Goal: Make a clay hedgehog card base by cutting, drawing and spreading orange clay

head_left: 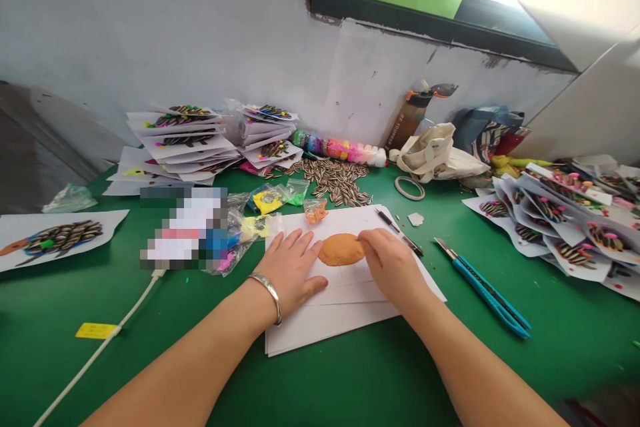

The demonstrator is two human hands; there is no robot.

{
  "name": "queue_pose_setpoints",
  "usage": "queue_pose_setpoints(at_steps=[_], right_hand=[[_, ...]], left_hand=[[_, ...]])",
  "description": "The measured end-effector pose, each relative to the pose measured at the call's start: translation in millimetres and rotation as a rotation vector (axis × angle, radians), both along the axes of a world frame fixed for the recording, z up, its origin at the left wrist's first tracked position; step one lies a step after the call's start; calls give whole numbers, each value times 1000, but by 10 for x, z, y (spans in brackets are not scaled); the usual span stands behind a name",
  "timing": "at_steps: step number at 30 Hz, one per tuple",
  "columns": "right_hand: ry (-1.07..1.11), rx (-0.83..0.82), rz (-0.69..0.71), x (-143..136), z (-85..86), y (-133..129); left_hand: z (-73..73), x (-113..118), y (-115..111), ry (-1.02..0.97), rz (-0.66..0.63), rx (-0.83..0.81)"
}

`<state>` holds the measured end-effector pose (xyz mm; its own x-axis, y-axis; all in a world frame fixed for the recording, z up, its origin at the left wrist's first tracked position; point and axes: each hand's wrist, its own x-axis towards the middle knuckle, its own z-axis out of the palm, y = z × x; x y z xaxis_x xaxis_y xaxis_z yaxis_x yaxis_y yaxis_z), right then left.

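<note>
An orange-brown oval of flattened clay [341, 250] lies on white paper [345, 310] at the middle of the table. My left hand [294, 268] rests flat on the paper at the left of the oval, fingers spread and holding nothing, with a silver bangle at the wrist. At the oval's right end is my right hand [390, 261], its thumb and fingertips pressed together at the clay's edge. Whatever is between those fingertips is too small to tell. Just behind the oval sits a small bag of orange clay [315, 212]. Dark pens [400, 232] lie on the paper's right side.
A blue cutter [487, 293] lies at the right. Behind are striped seeds [340, 180], clay tubs [345, 149], a tape ring [410, 188] and a cloth bag [435, 155]. Paper stacks [185, 147] stand at the back left, more [560, 227] at the right. A white cable [100, 350] crosses the left.
</note>
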<state>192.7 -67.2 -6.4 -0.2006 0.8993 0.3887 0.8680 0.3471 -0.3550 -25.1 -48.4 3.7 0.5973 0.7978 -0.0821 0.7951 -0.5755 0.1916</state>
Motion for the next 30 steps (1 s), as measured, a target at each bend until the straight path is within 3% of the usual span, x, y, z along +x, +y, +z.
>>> queue_pose_setpoints(at_steps=[3, 10, 18, 30], right_hand=[[78, -56, 145, -223, 60, -161], [-41, -27, 210, -349, -80, -213], [-231, 67, 179, -374, -152, -222], [-177, 7, 87, -386, -178, -171]], left_hand=[[13, 5, -4, -7, -3, -10], [-8, 3, -3, -40, -1, -21], [3, 8, -11, -21, 3, -22], [4, 17, -16, -15, 3, -18]])
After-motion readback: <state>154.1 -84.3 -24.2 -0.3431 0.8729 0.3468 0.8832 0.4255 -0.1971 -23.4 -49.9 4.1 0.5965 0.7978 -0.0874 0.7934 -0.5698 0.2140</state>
